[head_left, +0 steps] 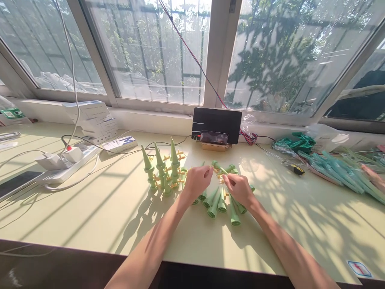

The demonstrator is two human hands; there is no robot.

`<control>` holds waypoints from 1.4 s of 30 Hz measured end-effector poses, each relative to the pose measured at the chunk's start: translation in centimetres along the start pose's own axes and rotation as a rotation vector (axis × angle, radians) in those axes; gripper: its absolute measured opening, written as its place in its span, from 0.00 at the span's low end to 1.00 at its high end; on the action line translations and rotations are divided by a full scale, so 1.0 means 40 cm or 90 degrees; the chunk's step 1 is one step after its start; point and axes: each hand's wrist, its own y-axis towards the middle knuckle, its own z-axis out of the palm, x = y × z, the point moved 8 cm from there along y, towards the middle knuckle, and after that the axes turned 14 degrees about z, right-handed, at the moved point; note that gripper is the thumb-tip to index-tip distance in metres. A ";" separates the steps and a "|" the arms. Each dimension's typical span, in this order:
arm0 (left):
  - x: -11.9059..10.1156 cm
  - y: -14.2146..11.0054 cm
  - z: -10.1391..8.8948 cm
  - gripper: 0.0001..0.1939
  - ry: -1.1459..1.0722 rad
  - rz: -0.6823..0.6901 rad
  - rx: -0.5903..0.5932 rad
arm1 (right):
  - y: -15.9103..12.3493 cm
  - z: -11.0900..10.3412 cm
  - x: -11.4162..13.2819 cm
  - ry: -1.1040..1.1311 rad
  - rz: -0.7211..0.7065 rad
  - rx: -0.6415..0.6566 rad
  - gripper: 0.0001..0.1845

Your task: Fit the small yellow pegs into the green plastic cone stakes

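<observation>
My left hand point(196, 181) and my right hand point(238, 188) meet over a heap of green cone-shaped plastic spikes point(221, 204) lying on the pale table point(105, 208). The left hand's fingers are curled, pinching something small that I cannot make out. A small green and yellow piece point(221, 170) is pinched at the tips of my right fingers. To the left of my left hand, three assembled green spikes point(161, 170) with yellow fittings stand upright, points up.
A black screen with a phone on a stand point(216, 128) sits at the back by the window. A power strip with plugs and cables point(64, 160) lies left. Bagged green parts point(331, 168) lie right, where another person's hand point(374, 176) shows.
</observation>
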 end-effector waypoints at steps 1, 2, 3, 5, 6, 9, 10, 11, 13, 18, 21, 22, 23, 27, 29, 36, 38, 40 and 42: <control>0.009 0.000 -0.001 0.22 0.002 -0.025 0.008 | 0.001 -0.001 0.000 -0.001 0.001 -0.002 0.26; 0.018 -0.001 -0.001 0.19 0.000 -0.049 0.018 | 0.002 -0.002 -0.001 -0.002 0.003 -0.004 0.26; 0.026 -0.002 0.001 0.16 -0.002 -0.070 0.029 | 0.002 -0.003 -0.001 -0.004 0.007 -0.006 0.26; 0.038 -0.006 0.007 0.11 -0.002 -0.100 0.054 | 0.004 -0.007 -0.001 -0.006 0.015 -0.007 0.25; 0.044 -0.008 0.010 0.10 0.001 -0.112 0.067 | 0.005 -0.009 -0.001 -0.007 0.020 -0.009 0.25; 0.058 -0.015 0.021 0.10 0.007 -0.141 0.105 | 0.006 -0.015 -0.003 -0.011 0.030 -0.011 0.22; 0.060 -0.017 0.025 0.09 0.006 -0.147 0.120 | 0.007 -0.015 -0.005 -0.012 0.033 -0.009 0.20; 0.061 -0.018 0.028 0.09 0.005 -0.151 0.134 | 0.007 -0.014 -0.008 -0.013 0.037 -0.006 0.18; 0.057 -0.019 0.034 0.08 0.003 -0.150 0.162 | 0.009 -0.012 -0.014 -0.018 0.045 -0.002 0.15; 0.046 -0.022 0.047 0.06 0.003 -0.136 0.213 | 0.013 -0.010 -0.029 -0.038 0.064 -0.017 0.12; 0.048 -0.027 0.060 0.05 0.005 -0.137 0.241 | 0.014 -0.010 -0.031 -0.041 0.072 -0.017 0.13; 0.049 -0.029 0.064 0.05 0.004 -0.136 0.246 | 0.014 -0.010 -0.032 -0.041 0.075 -0.015 0.13; 0.050 -0.029 0.067 0.05 0.003 -0.135 0.248 | 0.014 -0.010 -0.032 -0.041 0.076 -0.013 0.13; 0.055 -0.029 0.072 0.06 -0.005 -0.136 0.235 | 0.014 -0.008 -0.033 -0.046 0.074 -0.010 0.12; 0.053 -0.026 0.068 0.08 -0.011 -0.128 0.211 | 0.014 -0.007 -0.033 -0.046 0.071 -0.010 0.12; 0.010 -0.011 0.063 0.11 -0.084 -0.030 0.163 | 0.013 -0.016 -0.019 -0.069 0.067 -0.032 0.11; 0.001 -0.012 0.064 0.11 -0.093 -0.017 0.167 | 0.022 -0.016 -0.017 -0.097 0.071 -0.031 0.10; -0.005 -0.013 0.064 0.12 -0.095 -0.009 0.169 | 0.041 -0.006 -0.021 -0.129 0.074 -0.013 0.09; -0.009 -0.013 0.065 0.12 -0.094 -0.005 0.172 | 0.066 0.015 -0.031 -0.170 0.067 0.020 0.09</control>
